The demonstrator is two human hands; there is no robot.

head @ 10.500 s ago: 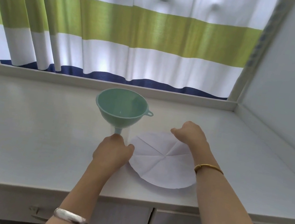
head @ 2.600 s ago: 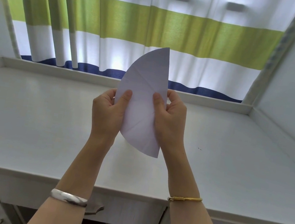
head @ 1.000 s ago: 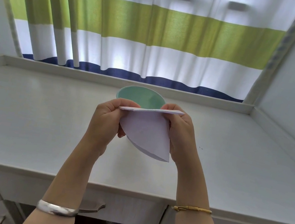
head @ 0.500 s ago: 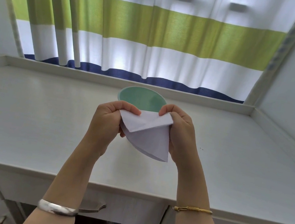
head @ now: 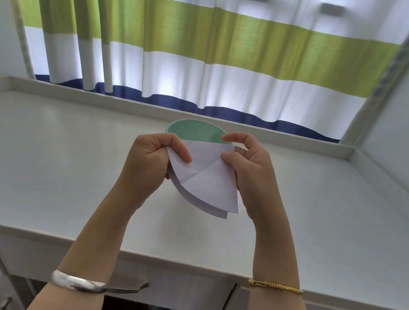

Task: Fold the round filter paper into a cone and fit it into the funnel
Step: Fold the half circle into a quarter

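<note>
Both hands hold the white round filter paper (head: 204, 179), folded into a layered quarter wedge, in the air above the white desk (head: 33, 167) and in front of the pale green plastic funnel (head: 195, 129). The left hand (head: 149, 164) pinches the wedge's left corner between thumb and curled fingers. The right hand (head: 248, 167) grips its right edge with the thumb on the front, the forefinger lifted clear above the top edge. Only the funnel's rim shows behind the paper.
</note>
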